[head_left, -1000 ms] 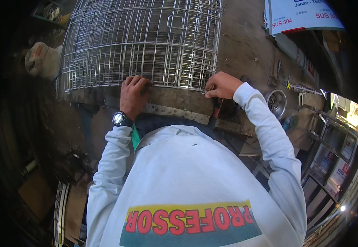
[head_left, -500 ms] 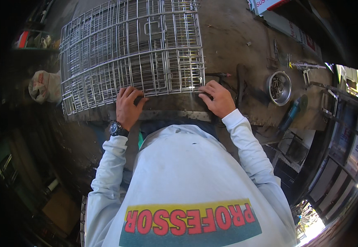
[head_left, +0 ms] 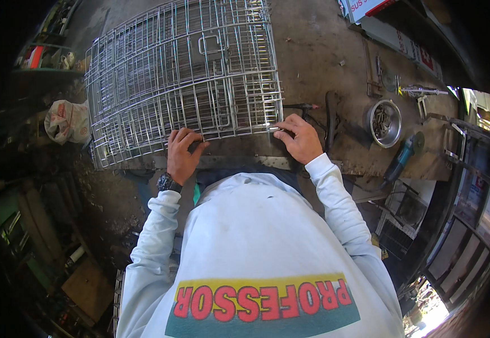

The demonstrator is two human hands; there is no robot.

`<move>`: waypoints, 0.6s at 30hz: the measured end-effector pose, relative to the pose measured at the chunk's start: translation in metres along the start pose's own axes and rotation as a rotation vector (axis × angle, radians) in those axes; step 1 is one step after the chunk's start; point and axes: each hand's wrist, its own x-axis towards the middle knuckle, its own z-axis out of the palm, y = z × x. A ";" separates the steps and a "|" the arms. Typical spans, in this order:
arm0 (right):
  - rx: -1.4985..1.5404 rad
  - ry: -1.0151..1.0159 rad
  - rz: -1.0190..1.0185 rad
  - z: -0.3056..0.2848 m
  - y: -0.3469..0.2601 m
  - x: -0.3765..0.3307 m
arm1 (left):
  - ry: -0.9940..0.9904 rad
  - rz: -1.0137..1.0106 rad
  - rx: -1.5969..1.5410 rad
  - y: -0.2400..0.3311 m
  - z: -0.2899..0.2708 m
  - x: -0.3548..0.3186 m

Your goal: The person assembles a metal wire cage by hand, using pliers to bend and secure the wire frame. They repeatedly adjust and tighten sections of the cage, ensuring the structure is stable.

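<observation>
A large silvery wire cage (head_left: 160,84), which looks folded flat with several layers of mesh, lies on a dark workbench (head_left: 307,62). A handle-like wire loop (head_left: 210,46) shows on its upper face. My left hand (head_left: 184,155), with a black watch on the wrist, is closed at the near edge of the cage, fingers curled over the wire and thumb pointing right. At the near right corner my right hand (head_left: 301,142) pinches the edge wire between thumb and fingers. The fingertips of both hands are partly hidden against the wires.
Right of the cage stand a metal bowl (head_left: 392,134) of small pieces and a teal angle grinder (head_left: 404,156). A dark curved bar (head_left: 331,115) and a clamp-like tool (head_left: 373,79) lie nearer. A white bag (head_left: 67,121) sits at the left, below a cluttered shelf (head_left: 45,56).
The view has shifted slightly. My left hand and the cage's near left edge appear a little lower and further right; both hands stay at the same edge.
</observation>
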 end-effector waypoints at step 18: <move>-0.265 0.332 0.350 -0.009 0.114 -0.045 | 0.223 -0.017 0.060 0.016 0.004 -0.030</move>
